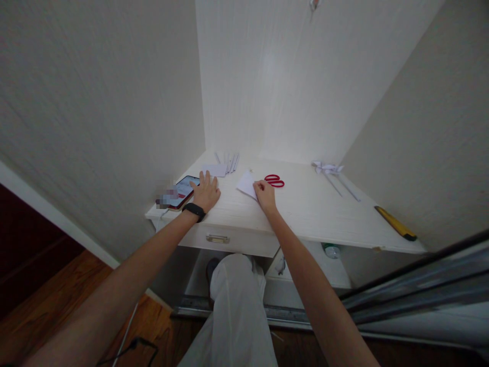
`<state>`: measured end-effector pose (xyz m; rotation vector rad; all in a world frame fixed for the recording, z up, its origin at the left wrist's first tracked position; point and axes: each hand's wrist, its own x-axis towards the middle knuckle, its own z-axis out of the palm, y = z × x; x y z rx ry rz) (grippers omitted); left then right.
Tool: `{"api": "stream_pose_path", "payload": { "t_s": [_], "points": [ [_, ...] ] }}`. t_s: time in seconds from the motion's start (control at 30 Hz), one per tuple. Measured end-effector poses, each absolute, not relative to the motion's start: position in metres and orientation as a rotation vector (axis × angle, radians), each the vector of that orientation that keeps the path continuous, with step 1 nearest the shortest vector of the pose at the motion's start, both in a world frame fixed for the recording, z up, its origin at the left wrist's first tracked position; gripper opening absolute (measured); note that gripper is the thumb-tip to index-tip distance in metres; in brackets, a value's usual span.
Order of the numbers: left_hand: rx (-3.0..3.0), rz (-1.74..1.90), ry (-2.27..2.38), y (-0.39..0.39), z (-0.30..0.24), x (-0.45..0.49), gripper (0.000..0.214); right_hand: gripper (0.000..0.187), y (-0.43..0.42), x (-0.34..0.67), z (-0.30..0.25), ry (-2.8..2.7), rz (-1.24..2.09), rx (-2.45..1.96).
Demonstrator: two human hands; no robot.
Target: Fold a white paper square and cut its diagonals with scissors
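Observation:
My left hand [207, 191] lies with fingers spread at the right edge of a phone [184, 192], its thumb by the lit screen. A flat sheet of white paper [214, 169] is just beyond its fingertips. My right hand [265, 194] pinches the right corner of a folded piece of white paper [246, 184] that rests on the white desk [305, 211]. Red-handled scissors [275, 180] lie right behind my right hand, their blades hidden by it.
Several thin white paper strips [232, 163] lie at the back left. Folded paper pieces with two long sticks [329, 170] sit at the back right. A yellow utility knife [395, 223] is near the right wall. Below the desktop are a drawer [229, 239] and a shelf.

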<state>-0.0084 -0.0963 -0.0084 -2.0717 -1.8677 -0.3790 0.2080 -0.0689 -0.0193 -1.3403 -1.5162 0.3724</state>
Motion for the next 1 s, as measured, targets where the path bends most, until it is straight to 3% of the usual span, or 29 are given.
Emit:
{"api": "stream_pose_path", "payload": {
  "t_s": [1.0],
  "points": [
    [-2.082, -0.396, -1.835, -0.0933, -0.0120, -0.0087, 0.052, 0.016, -0.0702, 0.2086, -0.0181, -1.548, 0.378, -1.352]
  ]
}}
